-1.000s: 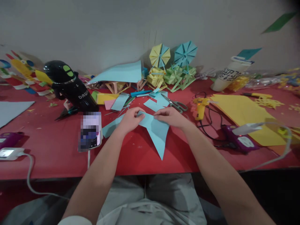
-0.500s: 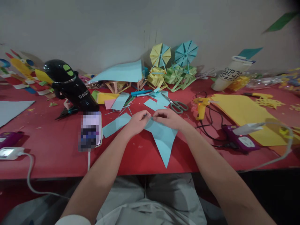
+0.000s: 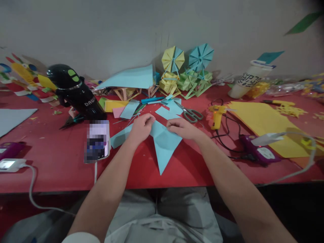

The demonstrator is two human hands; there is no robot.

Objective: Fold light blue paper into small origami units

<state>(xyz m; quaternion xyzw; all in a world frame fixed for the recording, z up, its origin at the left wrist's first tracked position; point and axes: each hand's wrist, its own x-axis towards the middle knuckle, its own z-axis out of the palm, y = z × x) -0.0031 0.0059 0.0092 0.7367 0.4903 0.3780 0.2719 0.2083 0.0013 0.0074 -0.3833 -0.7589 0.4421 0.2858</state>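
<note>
A folded sheet of light blue paper lies between my hands above the red table, one sharp point facing me. My left hand pinches its upper left edge between thumb and fingers. At the upper right edge, my right hand has its fingers closed on the same paper. Just beyond my hands are blue paper scraps and grey-handled scissors. Another blue paper piece lies partly under my left wrist.
A black bottle and a phone stand and lie on the left. To the right are a yellow glue gun, a purple power strip with cables, and yellow paper. Folded paper models line the wall.
The blue paper has turned, and its sharp point has swung left. My left hand has shifted left, so my hands are farther apart. The right hand stays nearly in place.
</note>
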